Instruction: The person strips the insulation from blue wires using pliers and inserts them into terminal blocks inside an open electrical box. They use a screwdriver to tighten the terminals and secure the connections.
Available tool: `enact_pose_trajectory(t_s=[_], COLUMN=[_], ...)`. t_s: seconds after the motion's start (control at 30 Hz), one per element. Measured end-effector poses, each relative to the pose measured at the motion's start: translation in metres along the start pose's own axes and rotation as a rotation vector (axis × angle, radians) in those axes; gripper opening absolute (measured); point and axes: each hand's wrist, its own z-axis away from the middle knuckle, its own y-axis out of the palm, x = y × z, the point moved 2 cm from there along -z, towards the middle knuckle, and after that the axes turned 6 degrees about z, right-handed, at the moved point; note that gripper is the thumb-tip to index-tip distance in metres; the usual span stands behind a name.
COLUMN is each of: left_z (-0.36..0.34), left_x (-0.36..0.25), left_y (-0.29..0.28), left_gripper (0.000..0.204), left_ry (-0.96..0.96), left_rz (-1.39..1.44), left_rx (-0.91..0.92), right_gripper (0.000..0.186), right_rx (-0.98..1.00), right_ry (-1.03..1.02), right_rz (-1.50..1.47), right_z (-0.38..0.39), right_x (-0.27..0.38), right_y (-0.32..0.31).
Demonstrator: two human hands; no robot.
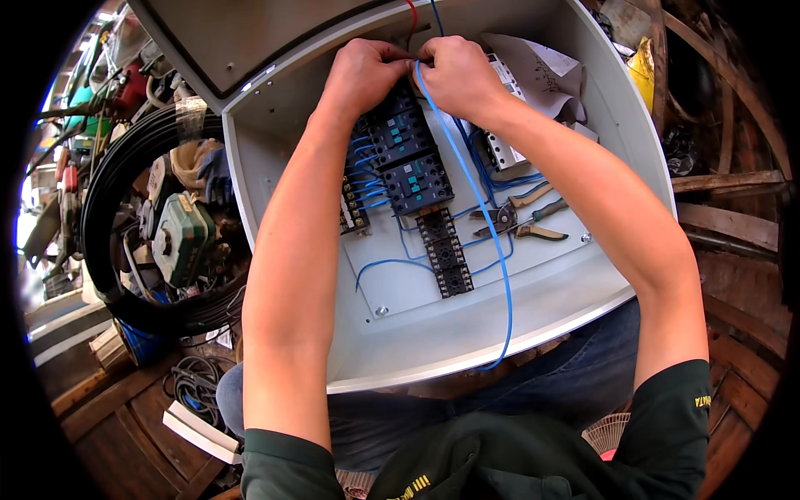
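Near the top of a grey metal enclosure [392, 333], my left hand [358, 73] is closed just above black contactors [407, 162]; what its fingertips hold is hidden. Beside it, my right hand [452, 73] pinches at a blue wire [467, 175], which hangs down over the front lip. Blue wires run from a terminal strip [350, 208] into the contactors. Below them is a row of black sockets [443, 250]. A white device [507, 150] sits right of them, with pliers [542, 233] and a screwdriver [546, 208] lying below it.
The enclosure rests on my legs [575, 358], its lid [200, 33] open. Crumpled paper [546, 87] lies inside at the right. A coil of black cable [108, 208], a green case [179, 233] and mixed tools are at the left. Wooden boards [725, 217] are at the right.
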Motion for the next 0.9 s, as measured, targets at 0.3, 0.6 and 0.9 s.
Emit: enact_pose_trajectory(t_s=[0.3,0.6,0.9], left_z=[-0.005,-0.031,-0.044], left_x=[0.014,0.023,0.018], left_y=[0.005,0.018,0.049], left_gripper=[0.026,0.035,0.036], left_ry=[0.01,-0.124,-0.216], left_rz=[-0.036,-0.265,-0.553], left_rx=[-0.012,0.071,0.268], right_gripper=[0.033,0.018,0.016], right_rx=[0.037,-0.055,-0.22], right_ry=[-0.13,-0.554,-0.07], right_rz=[0.21,-0.041,-0.159], right_z=[0.0,0.053,0.011], right_x=[0.016,0.032,0.049], right_y=[-0.01,-0.114,-0.123])
